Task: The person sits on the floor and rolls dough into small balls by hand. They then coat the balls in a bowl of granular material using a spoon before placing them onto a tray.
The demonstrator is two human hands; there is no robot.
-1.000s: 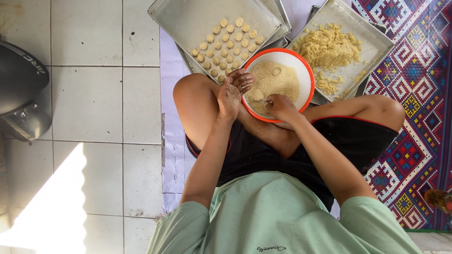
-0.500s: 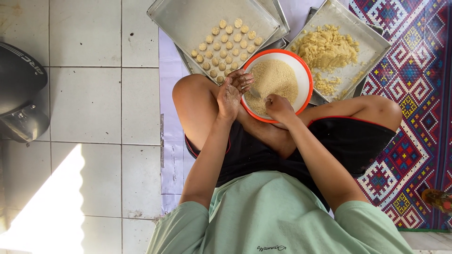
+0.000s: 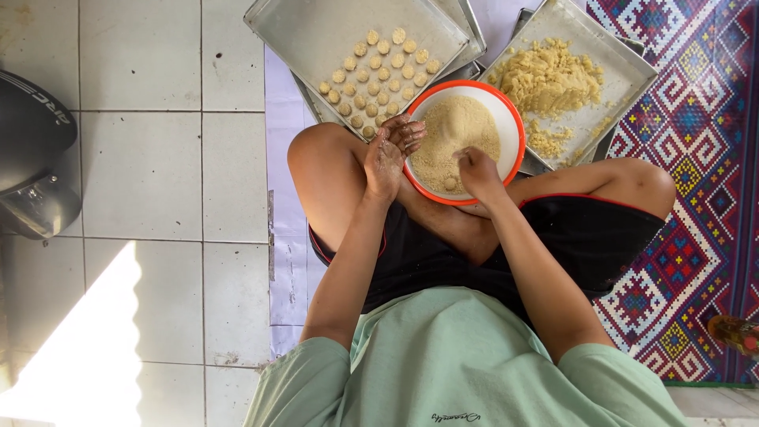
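A white bowl with an orange rim (image 3: 512, 119), heaped with fine tan crumbs (image 3: 466, 134), sits on the floor between the knees of a person seated cross-legged. The right hand (image 3: 477, 170), loosely curled at the near rim, has drawn back slightly from the crumbs since a moment ago; whether it holds anything cannot be told. The left hand (image 3: 389, 152), crumb-dusted and open, remains at the bowl's left edge. Beyond lie a tray of small round dough pieces (image 3: 371, 55) and a tray of crumbly yellow dough (image 3: 553, 79).

White tiled floor (image 3: 142, 158), sunlit patch (image 3: 79, 348), patterned woven mat (image 3: 696, 229).
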